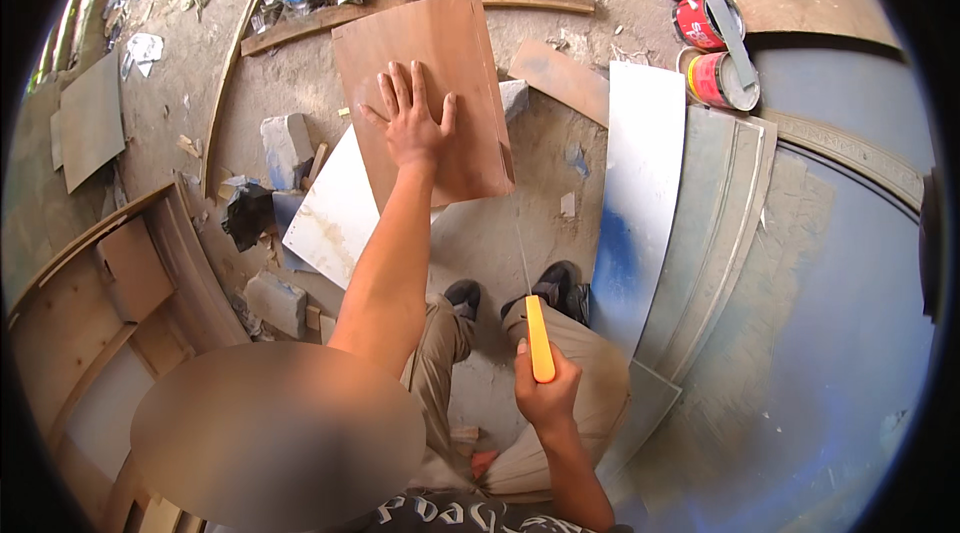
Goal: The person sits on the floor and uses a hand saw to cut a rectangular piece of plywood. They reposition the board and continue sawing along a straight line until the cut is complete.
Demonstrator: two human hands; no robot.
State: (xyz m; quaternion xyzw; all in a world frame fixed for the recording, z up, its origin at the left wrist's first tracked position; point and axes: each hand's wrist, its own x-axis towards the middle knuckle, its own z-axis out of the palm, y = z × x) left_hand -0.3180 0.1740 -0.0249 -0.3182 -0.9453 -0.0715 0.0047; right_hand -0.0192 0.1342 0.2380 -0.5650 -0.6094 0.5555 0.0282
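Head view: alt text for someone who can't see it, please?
Seen from above, the left hand presses flat on a brown board on the sandy ground, while the right hand grips an orange-handled saw. Red paint tins stand upper right.

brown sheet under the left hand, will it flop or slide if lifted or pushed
The brown sheet looks thin and flat, so it would probably flex when lifted by an edge. It likely is light. Resting partly on a white panel, it may slide unless the left hand presses down.
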